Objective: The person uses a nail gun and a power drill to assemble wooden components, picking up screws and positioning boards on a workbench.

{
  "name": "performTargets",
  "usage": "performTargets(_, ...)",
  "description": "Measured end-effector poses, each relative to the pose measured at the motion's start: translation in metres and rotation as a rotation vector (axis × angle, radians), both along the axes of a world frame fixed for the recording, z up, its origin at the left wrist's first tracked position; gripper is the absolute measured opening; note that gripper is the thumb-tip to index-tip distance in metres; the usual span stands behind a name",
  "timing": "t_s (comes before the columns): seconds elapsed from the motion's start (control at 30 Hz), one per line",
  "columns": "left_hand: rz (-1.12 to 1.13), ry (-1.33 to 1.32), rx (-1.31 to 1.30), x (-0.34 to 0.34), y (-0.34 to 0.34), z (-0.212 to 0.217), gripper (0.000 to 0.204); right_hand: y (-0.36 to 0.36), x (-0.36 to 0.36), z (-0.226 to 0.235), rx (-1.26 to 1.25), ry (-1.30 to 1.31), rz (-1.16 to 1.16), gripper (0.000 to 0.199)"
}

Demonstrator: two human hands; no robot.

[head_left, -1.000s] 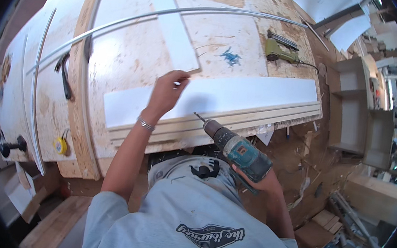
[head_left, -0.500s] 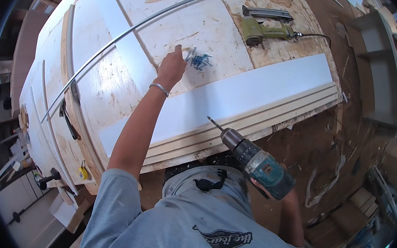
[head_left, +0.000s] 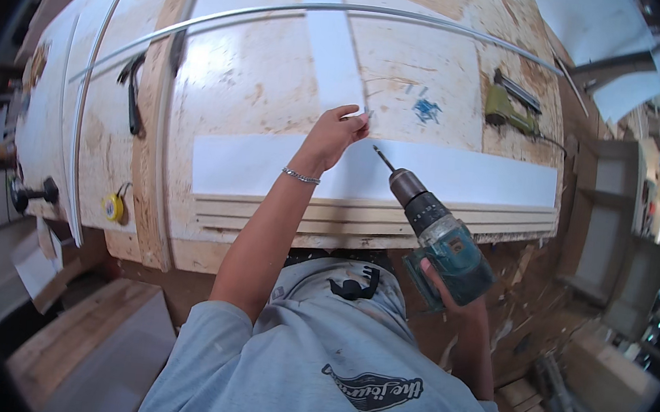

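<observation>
My left hand (head_left: 335, 139), with a bracelet at the wrist, is raised over the back edge of a long white board (head_left: 444, 173). Its thumb and fingertips pinch a small screw (head_left: 369, 117), of which only a little shows. To its right, a loose pile of blue screws (head_left: 427, 110) lies on the worktable (head_left: 255, 80). My right hand (head_left: 449, 290) grips the handle of a teal and black cordless drill (head_left: 452, 253). The drill's bit (head_left: 383, 158) points up and left over the white board, a short way from my left hand.
Stacked boards' pale edges (head_left: 376, 220) run along the table's front. A green nail gun (head_left: 510, 112) lies far right. A long metal strip (head_left: 412, 15) crosses the back. At left are a hammer (head_left: 134, 100), a wooden batten (head_left: 156, 126) and a yellow tape measure (head_left: 114, 207).
My left hand has drawn back from beside the screw pile, now with its fingers pinched. The drill has come closer to that hand. The whole view has turned.
</observation>
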State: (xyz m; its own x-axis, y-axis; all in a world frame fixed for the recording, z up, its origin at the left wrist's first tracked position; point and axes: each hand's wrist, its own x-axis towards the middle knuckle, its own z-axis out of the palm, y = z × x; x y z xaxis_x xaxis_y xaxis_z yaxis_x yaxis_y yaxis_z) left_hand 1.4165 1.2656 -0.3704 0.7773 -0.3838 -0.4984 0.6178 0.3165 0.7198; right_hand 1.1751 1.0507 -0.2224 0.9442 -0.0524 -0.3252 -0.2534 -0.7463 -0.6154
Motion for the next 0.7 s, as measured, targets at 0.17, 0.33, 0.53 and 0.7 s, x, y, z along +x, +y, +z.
performTargets(0.17,0.160,0.054,-0.281,-0.023,0.068,-0.009,0.035,0.068,0.009,0.014,0.122,0.125,-0.129,0.027)
performTargets(0.33,0.328,0.293,-0.479,-0.096,0.154,0.035,0.029,0.133,0.013,0.021,0.148,0.228,-0.047,0.028)
performTargets(0.53,0.701,0.461,-0.591,-0.145,0.218,0.040,0.026,0.210,0.043,0.044,0.019,0.194,0.299,0.030)
performTargets(0.7,0.775,0.489,-0.530,-0.162,0.254,0.020,0.025,0.218,0.052,0.032,-0.108,0.164,0.529,0.034)
